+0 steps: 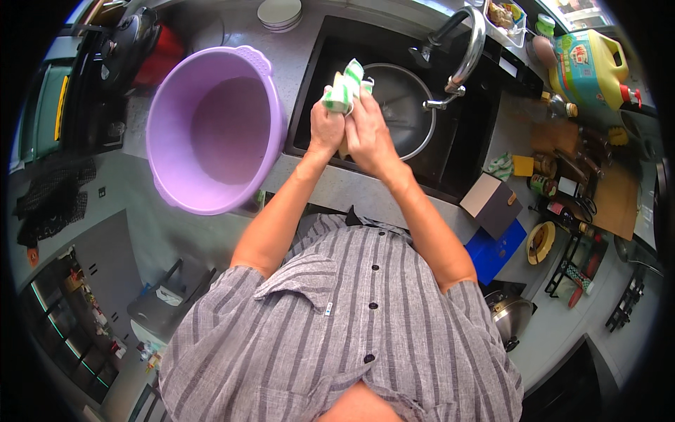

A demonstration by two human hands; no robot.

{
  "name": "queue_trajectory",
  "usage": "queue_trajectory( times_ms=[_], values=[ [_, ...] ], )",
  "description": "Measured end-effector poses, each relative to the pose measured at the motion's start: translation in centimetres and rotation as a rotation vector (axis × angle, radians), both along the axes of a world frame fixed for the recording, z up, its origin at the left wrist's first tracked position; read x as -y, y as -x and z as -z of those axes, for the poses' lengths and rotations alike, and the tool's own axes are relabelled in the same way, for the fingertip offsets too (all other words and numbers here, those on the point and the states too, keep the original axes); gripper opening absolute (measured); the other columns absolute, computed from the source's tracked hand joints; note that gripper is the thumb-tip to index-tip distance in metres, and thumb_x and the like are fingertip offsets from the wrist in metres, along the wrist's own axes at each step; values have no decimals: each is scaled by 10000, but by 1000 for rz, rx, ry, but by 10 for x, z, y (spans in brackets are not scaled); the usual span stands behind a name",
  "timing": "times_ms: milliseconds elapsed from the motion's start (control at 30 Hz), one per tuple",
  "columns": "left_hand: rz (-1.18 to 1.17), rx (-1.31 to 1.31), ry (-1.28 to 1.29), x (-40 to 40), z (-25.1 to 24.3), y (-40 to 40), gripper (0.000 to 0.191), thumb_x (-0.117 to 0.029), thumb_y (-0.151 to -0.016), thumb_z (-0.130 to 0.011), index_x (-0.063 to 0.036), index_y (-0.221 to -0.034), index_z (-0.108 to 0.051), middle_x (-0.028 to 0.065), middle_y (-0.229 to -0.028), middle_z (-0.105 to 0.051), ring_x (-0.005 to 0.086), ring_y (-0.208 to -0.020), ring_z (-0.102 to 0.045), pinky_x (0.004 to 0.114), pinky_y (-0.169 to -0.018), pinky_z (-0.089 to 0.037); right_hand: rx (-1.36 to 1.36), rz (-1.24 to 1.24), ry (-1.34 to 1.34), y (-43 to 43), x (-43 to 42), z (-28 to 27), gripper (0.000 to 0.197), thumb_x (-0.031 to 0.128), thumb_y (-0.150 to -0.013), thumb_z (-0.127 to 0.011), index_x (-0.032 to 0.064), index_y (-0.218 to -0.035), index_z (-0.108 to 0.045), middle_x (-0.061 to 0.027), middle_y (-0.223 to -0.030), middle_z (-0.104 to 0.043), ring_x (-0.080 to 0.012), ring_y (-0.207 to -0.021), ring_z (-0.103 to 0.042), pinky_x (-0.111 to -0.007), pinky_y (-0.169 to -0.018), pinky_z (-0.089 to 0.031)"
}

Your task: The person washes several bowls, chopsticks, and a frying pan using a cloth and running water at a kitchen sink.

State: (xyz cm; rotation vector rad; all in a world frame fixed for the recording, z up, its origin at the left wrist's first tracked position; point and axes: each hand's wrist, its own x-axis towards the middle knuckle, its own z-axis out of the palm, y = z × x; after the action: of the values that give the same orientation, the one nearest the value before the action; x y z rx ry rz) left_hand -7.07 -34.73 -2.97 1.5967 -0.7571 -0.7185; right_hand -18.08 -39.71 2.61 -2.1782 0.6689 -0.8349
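Over the black sink [316,58], a green-and-white striped cloth [341,95] is bunched between both of my hands. My left hand [327,126] grips it from the left, and my right hand [369,129] presses against it from the right. A tan, wood-coloured piece [344,149] shows below, between my palms; its shape is mostly covered by hands and cloth. Beneath and to the right of my hands, a round, dark pan or glass lid [406,111] with a silver rim lies in the sink. The chrome faucet [474,42] arches over the sink's right side.
A large purple plastic basin [176,132] stands left of the sink. Stacked white plates [279,15] sit behind. To the right are a yellow detergent jug [585,68], a second striped cloth [501,166], a brown-and-beige box [493,203], knives and bottles.
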Motion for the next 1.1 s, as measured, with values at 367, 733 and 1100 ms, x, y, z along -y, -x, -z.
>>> queue_trajectory(
  times_ms=[367,733,1100],
  values=[
    [141,-105,-11,-27,-69,23,458,-296,-1061,-353,17,-872,-629,123,-664,-605,224,-582,-552,333,-598,-467,12,-23,-1074,10,65,32,341,226,-959,-388,29,-1139,-601,-163,-1117,-645,-294,-1022,-621,-452,-926,-466],
    [-542,-172,273,23,-61,-8,583,-378,-1078,-288,74,-933,-626,129,-845,-681,223,-771,-635,341,-731,-496,528,269,-1076,-3,-39,14,279,92,-1008,-455,34,-1278,-492,-53,-1144,-538,-160,-1044,-528,-307,-921,-434],
    [54,75,96,-3,-28,5,537,-325,-1053,-292,43,-895,-649,224,-791,-671,364,-749,-666,401,-671,-493,69,43,-94,6,-10,0,470,-7,-881,-490,23,-1348,-539,-223,-1446,-446,-395,-1361,-394,-433,-1149,-294]
  ],
)
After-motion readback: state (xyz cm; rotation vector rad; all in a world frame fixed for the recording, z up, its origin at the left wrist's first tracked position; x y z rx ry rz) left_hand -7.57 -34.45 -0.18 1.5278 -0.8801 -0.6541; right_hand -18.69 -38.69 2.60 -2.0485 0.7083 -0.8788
